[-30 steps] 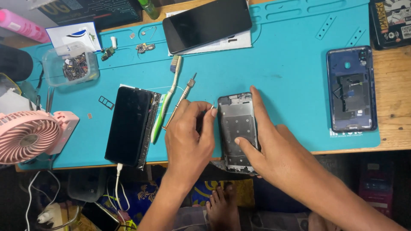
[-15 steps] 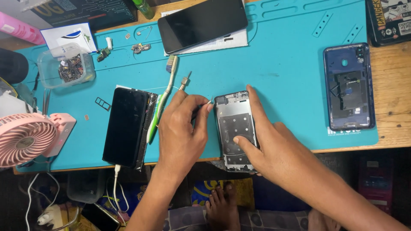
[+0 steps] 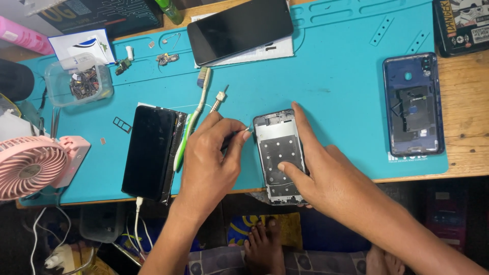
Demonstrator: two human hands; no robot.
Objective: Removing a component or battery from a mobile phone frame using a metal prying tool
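A bare silver phone frame (image 3: 277, 150) lies at the front edge of the teal work mat (image 3: 336, 86). My right hand (image 3: 318, 170) presses on it, index finger along its right side and thumb on its middle. My left hand (image 3: 209, 163) pinches a thin tool, probably tweezers (image 3: 243, 132), whose tip touches the frame's upper left corner. A black phone screen (image 3: 150, 153) lies left of my left hand, with a green-handled toothbrush (image 3: 196, 109) and a small screwdriver (image 3: 219, 99) beside it.
A blue phone back housing (image 3: 413, 104) lies at the mat's right. A dark phone (image 3: 239, 28) rests on paper at the top. A clear parts tub (image 3: 79, 81), small loose parts (image 3: 167, 58) and a pink fan (image 3: 33, 165) stand on the left. My bare feet (image 3: 262, 244) show below the table.
My left hand has shifted slightly, bringing the tool tip to the frame's upper left corner. My right hand keeps pressing the frame, thumb now on its middle.
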